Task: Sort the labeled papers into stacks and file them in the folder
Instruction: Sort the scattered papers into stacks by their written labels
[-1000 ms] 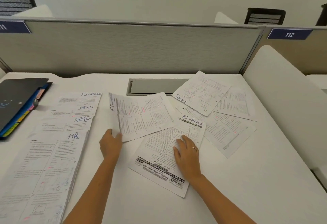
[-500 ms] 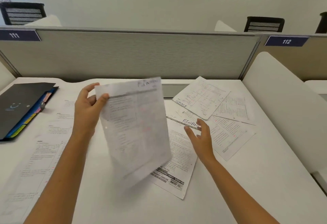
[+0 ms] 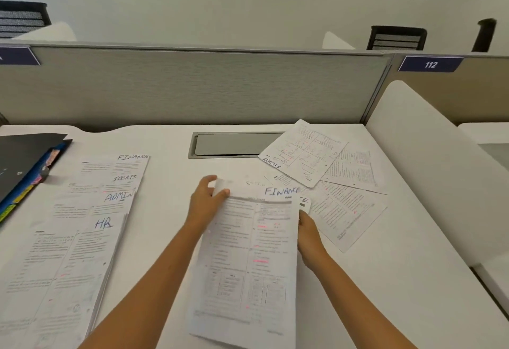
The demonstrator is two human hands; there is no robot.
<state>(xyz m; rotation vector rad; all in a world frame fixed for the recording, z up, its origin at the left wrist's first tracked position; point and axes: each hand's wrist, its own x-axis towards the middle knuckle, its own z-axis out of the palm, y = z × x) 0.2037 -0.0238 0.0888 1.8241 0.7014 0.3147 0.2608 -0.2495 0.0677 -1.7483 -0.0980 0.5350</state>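
Left hand point(image 3: 205, 205) pinches the top left corner of the white printed sheet headed FINANCE point(image 3: 248, 260), held over mid-desk; right hand point(image 3: 309, 235) sits behind its right edge (grip hidden, cannot tell). Risk: a one-corner hold may let the sheet sag or crease. Four white labelled stacks point(image 3: 91, 211) lie left, beside the black folder point(image 3: 19, 161). Loose unsorted papers point(image 3: 330, 183) lie right, overlapping.

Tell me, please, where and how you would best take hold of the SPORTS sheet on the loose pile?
Probably by its far right corner, coming from the right. The SPORTS sheet lies flat on top of the loose pile, turned askew, and that corner sticks out over bare desk, so fingers can slip under it without dragging the sheets below. Both hands are busy now.
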